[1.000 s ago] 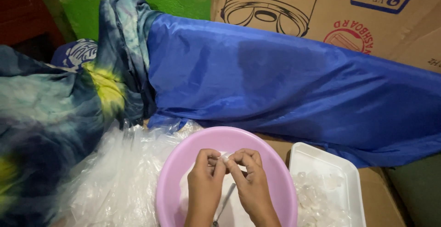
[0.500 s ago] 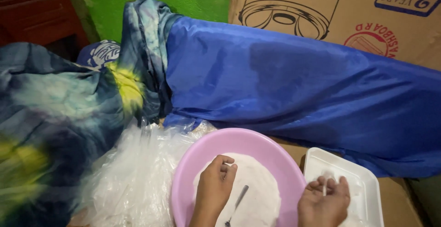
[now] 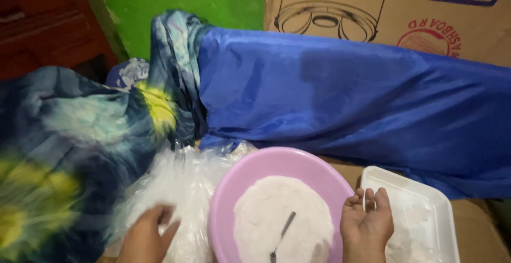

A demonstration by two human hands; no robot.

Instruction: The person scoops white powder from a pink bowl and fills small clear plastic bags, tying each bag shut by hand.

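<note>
A pink round bowl (image 3: 277, 162) sits low in the middle, filled with white powder and a metal spoon (image 3: 281, 233) stuck in it. My left hand (image 3: 148, 235) rests on a heap of clear plastic bags (image 3: 181, 183) left of the bowl, fingers spread and blurred. My right hand (image 3: 367, 224) hovers palm-up between the bowl and a white rectangular tray (image 3: 426, 194), fingers curled with a thin white piece pinched at the fingertips. The tray holds small pale packets.
A shiny blue cloth (image 3: 346, 92) drapes across the back. A tie-dyed dark blue and yellow cloth (image 3: 80, 135) covers the left. Behind stand a printed cardboard box (image 3: 383, 7), a green wall (image 3: 175, 7) and dark red wooden furniture (image 3: 42, 18).
Both hands were together over the bowl; the right hand went to the tray, then drew back to the bowl's edge. The left hand left the bowl for the plastic bags.
</note>
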